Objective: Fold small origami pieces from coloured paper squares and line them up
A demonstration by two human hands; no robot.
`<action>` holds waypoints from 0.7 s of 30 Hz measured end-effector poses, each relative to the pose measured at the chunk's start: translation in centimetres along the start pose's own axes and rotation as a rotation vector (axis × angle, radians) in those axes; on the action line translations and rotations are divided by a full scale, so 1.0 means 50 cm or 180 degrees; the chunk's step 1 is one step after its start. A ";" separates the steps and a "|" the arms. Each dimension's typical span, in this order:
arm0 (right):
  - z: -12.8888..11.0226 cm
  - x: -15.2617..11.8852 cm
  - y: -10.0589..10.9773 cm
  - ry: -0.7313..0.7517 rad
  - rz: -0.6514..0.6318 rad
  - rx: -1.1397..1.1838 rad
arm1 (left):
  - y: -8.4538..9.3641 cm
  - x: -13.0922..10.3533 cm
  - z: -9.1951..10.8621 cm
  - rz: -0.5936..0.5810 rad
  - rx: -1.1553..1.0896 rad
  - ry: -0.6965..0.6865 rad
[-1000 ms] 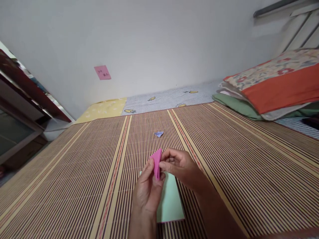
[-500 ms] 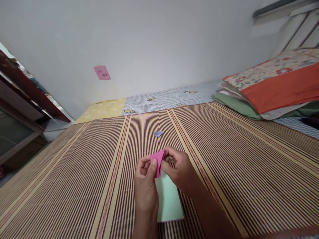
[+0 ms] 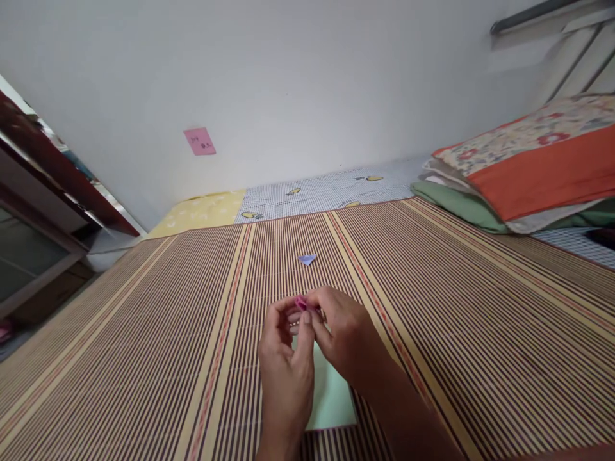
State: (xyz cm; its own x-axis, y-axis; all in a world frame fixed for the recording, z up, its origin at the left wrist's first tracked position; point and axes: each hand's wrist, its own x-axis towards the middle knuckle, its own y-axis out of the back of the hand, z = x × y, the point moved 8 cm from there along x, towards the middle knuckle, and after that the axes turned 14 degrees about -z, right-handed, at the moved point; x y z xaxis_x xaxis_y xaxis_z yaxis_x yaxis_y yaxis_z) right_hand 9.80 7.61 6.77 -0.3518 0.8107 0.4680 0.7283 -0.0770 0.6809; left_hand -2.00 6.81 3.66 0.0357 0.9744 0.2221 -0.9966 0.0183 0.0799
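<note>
A small piece of folded pink paper point(image 3: 301, 302) is pinched between both hands, and fingers hide much of it. My left hand point(image 3: 288, 352) grips it from the left with the thumb on the near side. From the right, my right hand point(image 3: 339, 323) holds its other side between thumb and fingers. Below the hands a pale green sheet point(image 3: 334, 397) lies on the striped mat, partly covered by my left hand. Beyond the hands a small blue folded paper point(image 3: 307, 259) rests on the mat.
The striped mat point(image 3: 144, 333) spreads under everything. Folded bedding with an orange and floral cover point(image 3: 542, 173) is piled at the right. A pink note point(image 3: 200, 141) is on the wall, and a yellow cloth point(image 3: 202, 211) lies at the mat's far edge.
The pink paper has turned in the fingers and now shows as a small, narrow shape instead of a broad triangle. Both hands have drawn closer together around it.
</note>
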 end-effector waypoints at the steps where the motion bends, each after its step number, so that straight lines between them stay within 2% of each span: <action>1: -0.006 0.000 -0.003 0.0029 0.0037 -0.0106 | 0.002 0.000 -0.003 0.0011 -0.0013 0.0034; 6: -0.029 -0.003 -0.021 0.0149 0.0214 -0.0295 | 0.019 0.002 -0.013 0.0209 -0.0048 0.0209; 12: -0.031 0.001 -0.037 0.0181 0.0300 -0.0225 | 0.029 0.007 -0.032 0.0169 -0.0404 0.0361; 17: -0.029 0.005 -0.046 -0.0055 0.0191 -0.0174 | 0.025 0.003 -0.044 0.0133 -0.0406 0.0479; 21: -0.037 -0.001 -0.042 0.0014 0.0374 -0.0186 | 0.019 0.000 -0.038 0.0150 -0.0274 0.0548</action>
State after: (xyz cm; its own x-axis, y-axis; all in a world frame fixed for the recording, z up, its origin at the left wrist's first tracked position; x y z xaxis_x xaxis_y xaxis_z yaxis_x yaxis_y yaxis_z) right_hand 7.22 6.67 6.37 -0.2689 0.7915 0.5488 0.7292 -0.2049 0.6529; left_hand -3.09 7.24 1.90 -0.0169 0.9984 0.0535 -0.9998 -0.0163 -0.0117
